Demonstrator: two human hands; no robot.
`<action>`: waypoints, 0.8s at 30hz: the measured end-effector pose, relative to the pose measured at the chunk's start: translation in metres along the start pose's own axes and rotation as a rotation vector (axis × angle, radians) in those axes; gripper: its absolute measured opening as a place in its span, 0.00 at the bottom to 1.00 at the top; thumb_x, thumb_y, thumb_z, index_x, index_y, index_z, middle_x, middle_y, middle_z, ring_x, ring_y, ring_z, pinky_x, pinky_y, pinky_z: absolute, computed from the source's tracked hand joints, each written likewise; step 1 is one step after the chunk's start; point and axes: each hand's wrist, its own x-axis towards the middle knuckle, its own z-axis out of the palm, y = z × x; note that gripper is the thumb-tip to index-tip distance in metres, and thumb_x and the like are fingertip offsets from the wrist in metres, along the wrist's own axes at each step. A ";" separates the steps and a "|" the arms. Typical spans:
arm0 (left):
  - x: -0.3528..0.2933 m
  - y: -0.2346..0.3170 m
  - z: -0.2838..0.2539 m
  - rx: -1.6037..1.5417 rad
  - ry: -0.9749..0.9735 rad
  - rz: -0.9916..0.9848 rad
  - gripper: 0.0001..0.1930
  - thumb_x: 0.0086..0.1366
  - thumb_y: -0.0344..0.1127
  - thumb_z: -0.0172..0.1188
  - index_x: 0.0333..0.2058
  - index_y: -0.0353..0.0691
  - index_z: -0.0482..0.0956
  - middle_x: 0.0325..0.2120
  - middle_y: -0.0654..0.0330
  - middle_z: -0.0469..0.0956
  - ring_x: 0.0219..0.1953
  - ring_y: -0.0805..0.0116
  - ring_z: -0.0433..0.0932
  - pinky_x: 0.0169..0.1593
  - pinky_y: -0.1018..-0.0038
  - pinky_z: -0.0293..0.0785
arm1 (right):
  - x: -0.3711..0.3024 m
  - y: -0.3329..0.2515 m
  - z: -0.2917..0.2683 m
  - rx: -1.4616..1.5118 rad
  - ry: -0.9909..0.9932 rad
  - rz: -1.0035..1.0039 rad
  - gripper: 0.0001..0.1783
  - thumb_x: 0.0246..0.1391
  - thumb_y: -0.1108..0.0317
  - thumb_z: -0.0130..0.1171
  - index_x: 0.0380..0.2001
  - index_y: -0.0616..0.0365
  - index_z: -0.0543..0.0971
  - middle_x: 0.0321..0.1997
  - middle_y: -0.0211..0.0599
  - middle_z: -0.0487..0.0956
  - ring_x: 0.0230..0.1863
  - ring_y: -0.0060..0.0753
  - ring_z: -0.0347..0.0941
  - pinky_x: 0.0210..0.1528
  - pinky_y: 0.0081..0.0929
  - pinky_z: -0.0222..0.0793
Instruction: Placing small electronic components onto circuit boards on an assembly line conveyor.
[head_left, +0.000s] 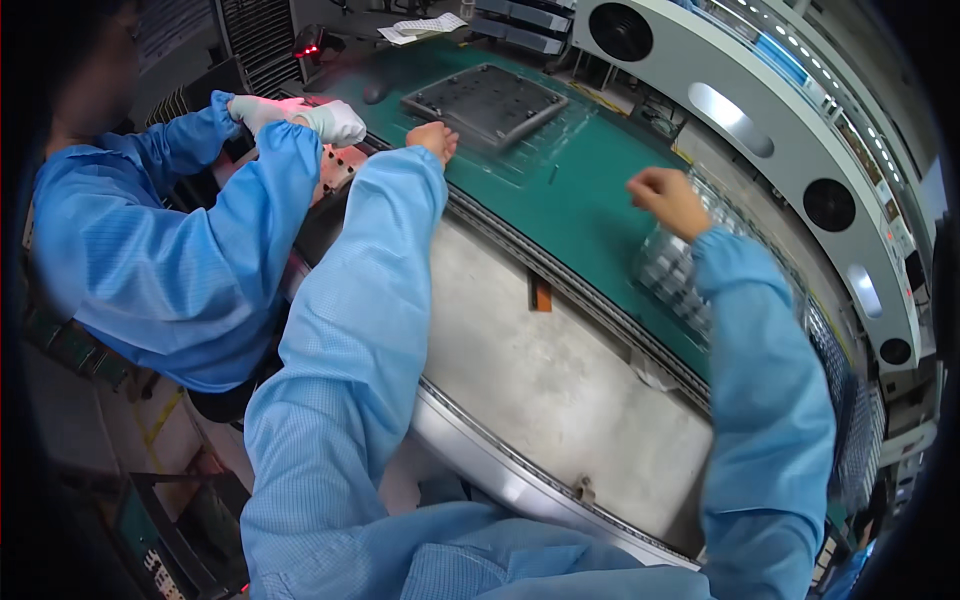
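Observation:
My left hand (435,141) hovers over the green mat (600,215), near the left corner of a dark flat tray (490,97) with small raised parts. Its fingers are curled; whatever they may hold is hidden. To the right, my right hand (672,202) is closed with bent fingers, beside a clear plastic tray (668,272) with rows of pockets. I cannot make out anything between those fingertips. Between the hands, a tiny dark sliver (555,174) lies on the mat.
At my left a co-worker in a blue sleeve (190,245) works with white-gloved hands (335,123) under red light. A bare metal surface (540,370) lies in front of me, with an orange-brown piece (541,294) at its far edge. A pale curved machine housing (740,115) stands behind.

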 end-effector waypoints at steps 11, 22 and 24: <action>0.088 0.051 0.028 1.824 -0.848 1.294 0.11 0.55 0.26 0.53 0.37 0.46 0.75 0.37 0.59 0.75 0.44 0.57 0.74 0.45 0.65 0.71 | 0.187 0.032 0.148 0.203 -0.049 0.473 0.28 0.53 0.49 0.52 0.37 0.69 0.77 0.35 0.51 0.81 0.42 0.44 0.78 0.48 0.37 0.69; 0.109 0.073 0.068 1.996 -0.967 1.458 0.10 0.55 0.26 0.52 0.37 0.41 0.74 0.33 0.61 0.75 0.42 0.62 0.73 0.45 0.71 0.72 | 0.196 0.020 0.127 -0.038 0.184 0.586 0.41 0.49 0.50 0.51 0.59 0.70 0.58 0.51 0.59 0.74 0.52 0.56 0.71 0.55 0.41 0.65; 0.104 0.079 0.071 2.014 -0.921 1.493 0.10 0.55 0.26 0.52 0.37 0.41 0.75 0.33 0.61 0.75 0.42 0.62 0.73 0.44 0.72 0.72 | 0.185 0.020 0.104 -0.050 0.239 0.595 0.39 0.49 0.49 0.51 0.59 0.64 0.61 0.51 0.59 0.74 0.52 0.58 0.71 0.54 0.41 0.65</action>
